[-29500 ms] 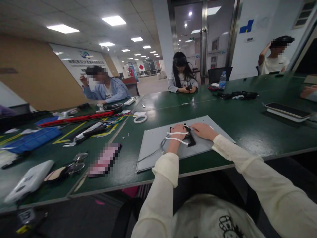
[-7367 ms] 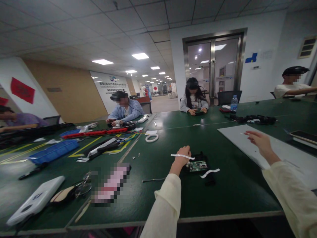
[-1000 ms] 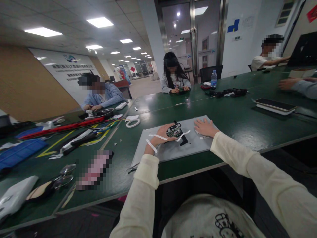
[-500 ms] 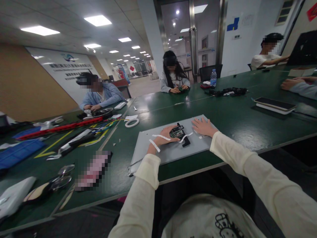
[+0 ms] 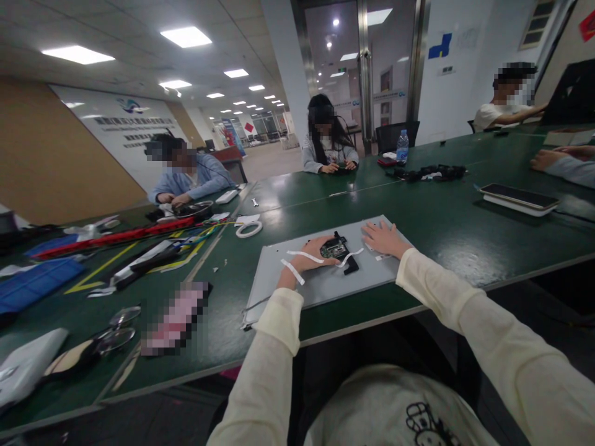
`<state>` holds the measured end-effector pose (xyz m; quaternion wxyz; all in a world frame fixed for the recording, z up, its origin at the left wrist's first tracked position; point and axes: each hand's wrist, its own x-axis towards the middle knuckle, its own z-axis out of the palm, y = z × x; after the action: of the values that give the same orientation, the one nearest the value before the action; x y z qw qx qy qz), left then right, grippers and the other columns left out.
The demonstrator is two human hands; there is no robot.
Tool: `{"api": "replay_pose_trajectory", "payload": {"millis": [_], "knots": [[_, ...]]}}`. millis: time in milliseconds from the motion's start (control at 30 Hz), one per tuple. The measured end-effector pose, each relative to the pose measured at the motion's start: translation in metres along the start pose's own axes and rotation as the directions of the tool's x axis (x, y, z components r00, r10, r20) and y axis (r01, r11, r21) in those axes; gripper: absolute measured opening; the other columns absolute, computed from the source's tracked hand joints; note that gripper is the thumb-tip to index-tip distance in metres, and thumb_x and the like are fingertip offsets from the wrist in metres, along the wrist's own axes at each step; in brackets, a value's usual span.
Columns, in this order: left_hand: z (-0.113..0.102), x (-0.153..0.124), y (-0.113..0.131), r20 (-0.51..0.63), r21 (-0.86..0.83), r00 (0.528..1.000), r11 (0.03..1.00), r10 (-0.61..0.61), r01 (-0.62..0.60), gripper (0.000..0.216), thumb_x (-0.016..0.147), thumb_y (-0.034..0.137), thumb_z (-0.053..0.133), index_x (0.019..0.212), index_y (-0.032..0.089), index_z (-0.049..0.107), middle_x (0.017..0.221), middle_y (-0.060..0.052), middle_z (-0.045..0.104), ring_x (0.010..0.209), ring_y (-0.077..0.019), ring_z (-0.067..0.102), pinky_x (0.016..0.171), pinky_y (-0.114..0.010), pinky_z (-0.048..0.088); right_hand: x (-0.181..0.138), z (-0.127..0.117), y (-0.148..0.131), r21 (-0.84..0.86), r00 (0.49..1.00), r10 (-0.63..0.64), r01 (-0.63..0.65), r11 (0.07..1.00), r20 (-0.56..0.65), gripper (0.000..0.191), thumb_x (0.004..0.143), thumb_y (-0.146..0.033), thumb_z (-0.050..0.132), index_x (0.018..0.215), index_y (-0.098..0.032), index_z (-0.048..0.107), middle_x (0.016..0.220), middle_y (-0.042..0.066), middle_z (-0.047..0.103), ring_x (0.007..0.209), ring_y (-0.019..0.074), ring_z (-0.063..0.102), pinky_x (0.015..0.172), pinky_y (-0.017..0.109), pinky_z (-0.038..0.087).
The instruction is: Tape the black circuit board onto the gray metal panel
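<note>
A flat grey panel (image 5: 272, 272) lies on the green table in front of me. On it rests a small circuit board (image 5: 333, 248) in a black bracket (image 5: 352, 266). My left hand (image 5: 312, 253) curves around the board's left side, thumb along the near edge and fingers along the far edge. White strips (image 5: 292, 272) cross the back of this hand and its wrist, and another white strip (image 5: 349, 256) runs by the thumb tip over the bracket. To the right, my right hand (image 5: 385, 239) lies flat on the panel with fingers spread, holding nothing.
A roll of white tape (image 5: 249, 229) lies beyond the panel. Glasses (image 5: 116, 337), a blue tray (image 5: 39, 282) and cables are on the left. A phone on a white box (image 5: 518, 199) sits on the right. Several people sit around the table, with a water bottle (image 5: 402, 147) at the far side.
The view has shifted very slightly. Both hands keep their places on the board and panel, with no clear movement.
</note>
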<state>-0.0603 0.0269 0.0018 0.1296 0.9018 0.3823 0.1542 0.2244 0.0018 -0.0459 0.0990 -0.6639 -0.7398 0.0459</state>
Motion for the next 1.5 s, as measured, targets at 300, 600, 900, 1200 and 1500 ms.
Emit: {"api": "replay_pose_trajectory", "payload": {"millis": [300, 600, 900, 1200, 1500], "knots": [[-0.005, 0.004, 0.001, 0.067, 0.010, 0.998, 1.000, 0.017, -0.018, 0.085, 0.065, 0.061, 0.071, 0.137, 0.024, 0.049, 0.139, -0.012, 0.054, 0.126, -0.0341, 0.052, 0.108, -0.048, 0.038, -0.008, -0.017, -0.016, 0.229, 0.974, -0.163, 0.197, 0.953, -0.157, 0.040, 0.097, -0.036, 0.039, 0.125, -0.019, 0.063, 0.135, 0.009, 0.057, 0.126, 0.0231, 0.048, 0.109, 0.040, 0.034], [-0.009, 0.008, 0.005, 0.067, -0.060, 0.997, 0.998, 0.037, -0.033, 0.081, 0.061, 0.057, 0.074, 0.132, 0.024, 0.055, 0.134, -0.010, 0.059, 0.121, -0.0326, 0.057, 0.105, -0.043, 0.042, -0.020, -0.022, -0.035, 0.450, 0.931, -0.296, 0.362, 0.816, -0.212, 0.025, 0.089, -0.037, 0.055, 0.088, -0.019, 0.073, 0.102, 0.006, 0.071, 0.099, 0.0205, 0.063, 0.095, 0.033, 0.045], [-0.007, 0.005, 0.008, 0.084, 0.006, 0.996, 1.000, 0.019, -0.019, 0.075, 0.069, 0.058, 0.068, 0.133, 0.020, 0.055, 0.136, -0.012, 0.057, 0.123, -0.0336, 0.055, 0.106, -0.045, 0.040, -0.019, -0.015, -0.036, 0.461, 0.907, -0.369, 0.422, 0.781, -0.205, 0.027, 0.088, -0.041, 0.056, 0.085, -0.018, 0.071, 0.101, 0.008, 0.067, 0.097, 0.0210, 0.061, 0.092, 0.034, 0.044], [0.001, 0.003, 0.000, 0.005, -0.059, 1.000, 0.998, 0.010, -0.010, 0.071, 0.064, 0.058, 0.072, 0.125, 0.024, 0.060, 0.133, -0.009, 0.060, 0.121, -0.0328, 0.056, 0.106, -0.044, 0.040, -0.023, -0.018, -0.039, 0.431, 0.925, -0.334, 0.381, 0.818, -0.182, 0.028, 0.088, -0.041, 0.058, 0.089, -0.016, 0.070, 0.098, 0.009, 0.065, 0.094, 0.0204, 0.059, 0.089, 0.033, 0.044], [0.003, 0.003, -0.002, 0.024, -0.002, 0.999, 1.000, 0.028, -0.028, 0.069, 0.068, 0.059, 0.068, 0.126, 0.022, 0.058, 0.136, -0.012, 0.057, 0.123, -0.0336, 0.054, 0.106, -0.045, 0.039, -0.023, -0.017, -0.035, 0.592, 0.934, -0.326, 0.345, 0.729, -0.143, 0.024, 0.083, -0.041, 0.061, 0.082, -0.017, 0.066, 0.090, 0.006, 0.066, 0.085, 0.0183, 0.060, 0.081, 0.030, 0.045]]}}
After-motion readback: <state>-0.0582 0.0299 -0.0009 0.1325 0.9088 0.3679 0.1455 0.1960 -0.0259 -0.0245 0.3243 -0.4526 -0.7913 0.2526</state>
